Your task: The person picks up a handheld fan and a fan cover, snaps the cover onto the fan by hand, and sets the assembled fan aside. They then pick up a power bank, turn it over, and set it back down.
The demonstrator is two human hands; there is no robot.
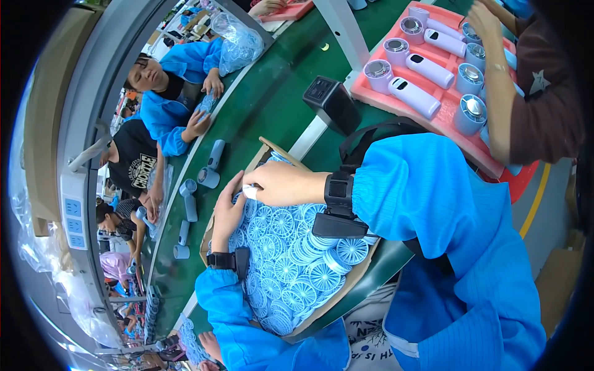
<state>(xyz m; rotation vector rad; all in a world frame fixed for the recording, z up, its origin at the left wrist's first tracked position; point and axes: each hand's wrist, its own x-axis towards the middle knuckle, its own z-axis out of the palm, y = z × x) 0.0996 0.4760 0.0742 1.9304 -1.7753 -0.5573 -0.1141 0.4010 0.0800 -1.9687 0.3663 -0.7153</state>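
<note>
1. Right hand (281,183) fingers pinch a small white round plastic piece (250,191) above the brown cardboard box (266,154) of pale blue round fan grilles (291,260).
2. Left hand (228,213) fingers half-curled, touching same piece.
3. Judgement: keep pinch light, lift 1 at a time.

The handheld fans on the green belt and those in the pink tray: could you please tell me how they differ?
The fans on the green belt lie loose, scattered singly and at odd angles; the fans in the pink tray sit in neat rows, each in its own slot. The belt fans look pale blue, while the tray fans nearest the belt look lilac and white. Both have a round head on a straight handle.
</note>
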